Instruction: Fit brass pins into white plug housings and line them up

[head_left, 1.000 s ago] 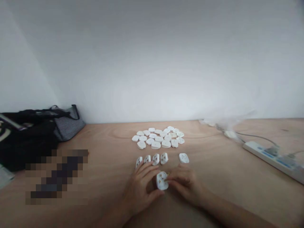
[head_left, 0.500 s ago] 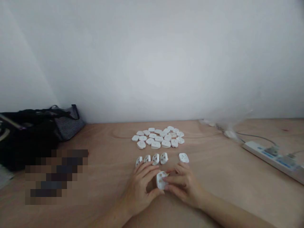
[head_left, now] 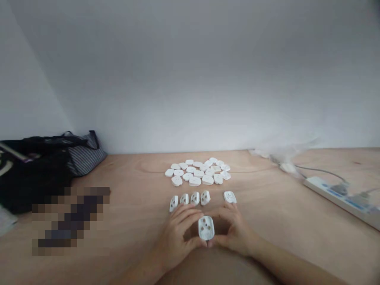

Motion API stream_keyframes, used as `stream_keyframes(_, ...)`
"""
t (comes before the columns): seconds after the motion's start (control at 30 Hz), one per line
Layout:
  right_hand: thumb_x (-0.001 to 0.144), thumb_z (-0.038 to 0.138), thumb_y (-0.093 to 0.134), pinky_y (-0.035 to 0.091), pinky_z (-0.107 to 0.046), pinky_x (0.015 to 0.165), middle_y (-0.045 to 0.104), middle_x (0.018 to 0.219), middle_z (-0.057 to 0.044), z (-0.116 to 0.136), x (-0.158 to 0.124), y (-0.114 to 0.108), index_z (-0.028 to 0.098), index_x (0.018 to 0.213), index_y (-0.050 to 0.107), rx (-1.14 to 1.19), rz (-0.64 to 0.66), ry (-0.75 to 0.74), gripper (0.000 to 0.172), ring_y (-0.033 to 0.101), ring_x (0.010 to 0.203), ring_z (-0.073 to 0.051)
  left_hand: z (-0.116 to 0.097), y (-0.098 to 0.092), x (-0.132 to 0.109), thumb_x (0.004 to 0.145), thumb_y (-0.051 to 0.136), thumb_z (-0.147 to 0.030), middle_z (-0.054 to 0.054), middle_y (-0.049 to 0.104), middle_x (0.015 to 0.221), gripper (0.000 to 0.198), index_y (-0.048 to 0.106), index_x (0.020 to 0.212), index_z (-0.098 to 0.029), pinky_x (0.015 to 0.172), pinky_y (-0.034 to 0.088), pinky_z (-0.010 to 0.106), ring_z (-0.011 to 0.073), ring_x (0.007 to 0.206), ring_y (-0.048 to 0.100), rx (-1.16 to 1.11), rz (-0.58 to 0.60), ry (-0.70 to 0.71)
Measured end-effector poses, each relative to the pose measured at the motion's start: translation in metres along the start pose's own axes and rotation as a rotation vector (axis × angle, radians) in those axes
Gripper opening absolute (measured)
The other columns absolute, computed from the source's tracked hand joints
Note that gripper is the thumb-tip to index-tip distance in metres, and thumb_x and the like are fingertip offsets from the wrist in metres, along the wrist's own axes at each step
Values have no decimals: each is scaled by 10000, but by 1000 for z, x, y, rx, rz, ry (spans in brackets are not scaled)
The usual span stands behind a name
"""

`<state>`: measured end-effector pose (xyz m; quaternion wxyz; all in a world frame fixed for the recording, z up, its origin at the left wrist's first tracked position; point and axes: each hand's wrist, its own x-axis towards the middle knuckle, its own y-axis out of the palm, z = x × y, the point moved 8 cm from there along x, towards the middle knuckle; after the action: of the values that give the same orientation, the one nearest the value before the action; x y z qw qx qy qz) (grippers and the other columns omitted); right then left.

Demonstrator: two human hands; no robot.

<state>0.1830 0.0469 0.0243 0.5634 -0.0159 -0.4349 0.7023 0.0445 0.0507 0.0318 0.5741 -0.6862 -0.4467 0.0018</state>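
Left hand (head_left: 179,229) at nine o'clock and right hand (head_left: 236,232) at three, equally near, finger-grip the white, rounded-square plastic plug housing (head_left: 206,232), long axis twelve-to-six.

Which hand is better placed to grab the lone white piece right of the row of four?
Probably the right hand: it is nearer the lone piece. The left hand sits by the row; both hold one fitting.

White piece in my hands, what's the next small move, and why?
I'd probably set the white piece down at the row's right end. Your left hand and right hand hold it with metal parts showing, like the four pieces there, and a gap separates that row from the lone piece.
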Motion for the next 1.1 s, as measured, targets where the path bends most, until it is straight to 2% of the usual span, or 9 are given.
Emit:
stream_keyframes(0.1,610,467,778,402,-359,793,634,896,-36,1,-2,-1,221,958,629,83,-42,35,452,554,865,-223,0,0,0,716,647,-576,94,665,1096,534,626,1112,-218,1006,389,471,298,1118,537,-30,-12,-7)
stream_keyframes(0.27,613,385,772,411,-340,790,626,900,-28,4,-1,-5,204,932,600,131,-15,38,405,552,872,-218,1,1,-1,703,678,-552,96,648,1133,562,611,1150,-217,1007,399,463,295,1140,522,-43,-13,-22)
stream_keyframes(0.4,682,336,694,379,-373,827,644,962,-43,-15,8,-24,207,997,596,-39,-82,50,355,552,916,-238,2,2,-2,778,653,-455,102,623,1181,466,598,1172,-212,999,418,451,281,1153,521,-41,37,-73)
stream_keyframes(0.5,717,343,653,347,-394,838,654,955,-52,-43,17,-36,211,981,609,-304,-117,158,298,555,921,-247,1,7,-2,809,632,-395,104,601,1223,423,592,1188,-210,1009,417,436,269,1180,507,-71,109,-79)
stream_keyframes(0.6,728,370,643,322,-409,843,660,970,-64,-59,26,-38,204,1001,607,-366,-108,190,322,553,942,-260,-1,16,-3,811,628,-395,101,549,1298,491,534,1264,-232,1031,389,451,275,1237,458,-98,221,-65)
stream_keyframes(0.73,752,399,624,305,-408,847,667,995,-55,-62,34,-27,226,1044,603,-387,-45,182,340,553,968,-260,1,24,-5,828,609,-363,93,440,1404,540,449,1336,-269,1048,344,491,285,1306,370,-104,338,-86)
stream_keyframes(0.9,774,439,607,298,-412,869,650,1072,-66,-61,33,-19,239,1155,552,-399,7,188,434,542,1011,-259,-4,25,-4,838,593,-391,86,380,1442,600,365,1382,-281,1057,315,509,291,1335,312,-68,379,-37)
stream_keyframes(1.03,731,526,630,307,-439,890,600,1180,-91,-69,29,-28,237,1245,490,-412,34,218,606,498,1084,-287,-7,25,-4,831,591,-432,82,365,1449,652,318,1403,-278,1071,285,519,297,1338,303,-39,406,-6)
stream_keyframes(1.1,718,552,629,303,-462,906,549,1254,-102,-75,26,-36,241,1258,489,-428,63,230,639,455,1138,-308,-8,24,-3,833,586,-428,82,370,1446,642,327,1400,-272,1066,294,521,297,1334,312,-43,407,-11)
